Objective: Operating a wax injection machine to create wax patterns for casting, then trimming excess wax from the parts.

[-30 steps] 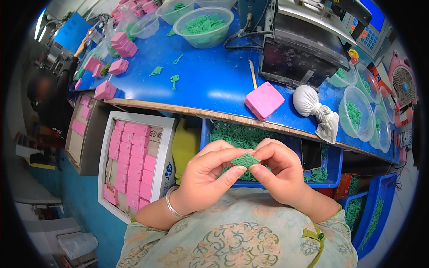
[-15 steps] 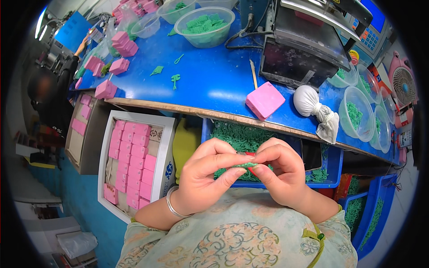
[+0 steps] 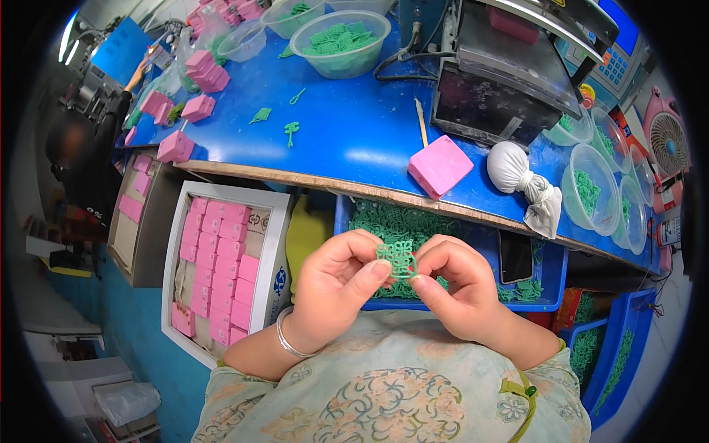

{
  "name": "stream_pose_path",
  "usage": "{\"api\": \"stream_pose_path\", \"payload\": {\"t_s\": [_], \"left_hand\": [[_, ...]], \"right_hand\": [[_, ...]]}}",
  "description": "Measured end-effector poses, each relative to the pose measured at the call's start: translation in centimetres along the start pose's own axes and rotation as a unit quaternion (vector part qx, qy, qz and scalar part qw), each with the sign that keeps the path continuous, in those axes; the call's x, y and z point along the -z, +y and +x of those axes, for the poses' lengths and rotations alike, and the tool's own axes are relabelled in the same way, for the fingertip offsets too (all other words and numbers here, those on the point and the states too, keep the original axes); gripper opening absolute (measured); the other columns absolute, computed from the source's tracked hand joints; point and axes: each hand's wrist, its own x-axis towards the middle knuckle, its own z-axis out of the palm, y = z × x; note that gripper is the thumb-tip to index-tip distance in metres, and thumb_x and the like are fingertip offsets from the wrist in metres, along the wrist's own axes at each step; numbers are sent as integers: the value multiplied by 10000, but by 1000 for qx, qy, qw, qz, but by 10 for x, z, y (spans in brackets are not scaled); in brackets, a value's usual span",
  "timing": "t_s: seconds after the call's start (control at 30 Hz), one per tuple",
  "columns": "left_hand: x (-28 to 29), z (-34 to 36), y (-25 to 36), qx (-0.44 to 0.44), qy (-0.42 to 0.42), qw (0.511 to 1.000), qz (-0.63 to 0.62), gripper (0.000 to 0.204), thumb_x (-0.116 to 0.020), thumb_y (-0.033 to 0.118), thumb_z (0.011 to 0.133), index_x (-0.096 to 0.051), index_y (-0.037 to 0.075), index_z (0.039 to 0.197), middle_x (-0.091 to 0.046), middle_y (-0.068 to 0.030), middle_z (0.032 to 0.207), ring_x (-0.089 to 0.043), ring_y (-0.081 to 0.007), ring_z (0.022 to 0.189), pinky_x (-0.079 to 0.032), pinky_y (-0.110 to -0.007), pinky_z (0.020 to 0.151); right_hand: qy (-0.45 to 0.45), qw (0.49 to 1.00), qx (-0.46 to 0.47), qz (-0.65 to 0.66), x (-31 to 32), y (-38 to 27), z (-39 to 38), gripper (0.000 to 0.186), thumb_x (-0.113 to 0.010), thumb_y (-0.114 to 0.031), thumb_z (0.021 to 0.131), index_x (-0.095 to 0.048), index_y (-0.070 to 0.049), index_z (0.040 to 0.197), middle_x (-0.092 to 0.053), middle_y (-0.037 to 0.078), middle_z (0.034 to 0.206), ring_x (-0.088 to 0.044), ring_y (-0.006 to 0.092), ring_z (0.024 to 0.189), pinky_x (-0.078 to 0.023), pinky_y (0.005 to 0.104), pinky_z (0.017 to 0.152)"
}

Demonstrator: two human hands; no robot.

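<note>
left hand (image 3: 336, 284) and right hand (image 3: 452, 288) raised together just below centre, above the lap, both pinching one small green lattice piece (image 3: 397, 258) between thumb and forefinger; fingers closed onto its two side edges, remaining fingers curled loosely. piece held upright between the hands, in front of a blue bin (image 3: 450, 247) full of the same green pieces at about 12 o'clock from the hands. judged very light, thin and openwork, probably flexible plastic or rubber; likely to bend or tear at the fine bars if pulled hard, so best gripped at the outer frame rather than the inner loops, with light pressure. at 9 o'clock, a white box (image 3: 275, 244) packed with rows of pink blocks. farther up at 12 o'clock, the blue surface (image 3: 354, 125), carrying a pink block (image 3: 440, 165), a tied white cloth pouch (image 3: 526, 181) toward 1 o'clock, clear bowls of green pieces (image 3: 341, 43) near the top, and a dark machine (image 3: 509, 81). more clear bowls (image 3: 591, 196) at 2 o'clock. another person's dark sleeve at 10 o'clock, blurred.
</note>
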Motion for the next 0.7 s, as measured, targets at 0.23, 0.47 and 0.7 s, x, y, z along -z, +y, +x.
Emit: {"api": "stream_pose_path", "payload": {"t_s": [0.23, 0.47, 0.7], "left_hand": [[1, 1, 1, 14, 2, 1000, 8, 80, -499, 76, 893, -497, 3, 860, -511, -49, 825, -498, -84, 707, -429, -219, 645], [1, 1, 2, -1, -8, 1000, 18, 91, -493, 79, 897, -493, 11, 836, -501, -47, 805, -484, -80, 688, -419, -213, 634], [0, 1, 1, 0, -18, 1000, 14, 97, -488, 78, 899, -489, 13, 826, -495, -43, 790, -476, -81, 682, -411, -214, 628]], "right_hand": [[-35, 999, 23, -11, 1, -2, 1, 89, -595, -2, 775, -510, -8, 750, -510, 47, 728, -446, 88, 569, -367, 212, 487], [-36, 999, 22, -14, 0, -1, 1, 91, -592, -1, 776, -507, -9, 744, -512, 49, 727, -449, 91, 571, -367, 216, 490], [-35, 999, 38, -6, 1, 1, 1, 93, -585, 5, 775, -501, -15, 739, -514, 48, 727, -445, 95, 569, -365, 218, 490]]}}
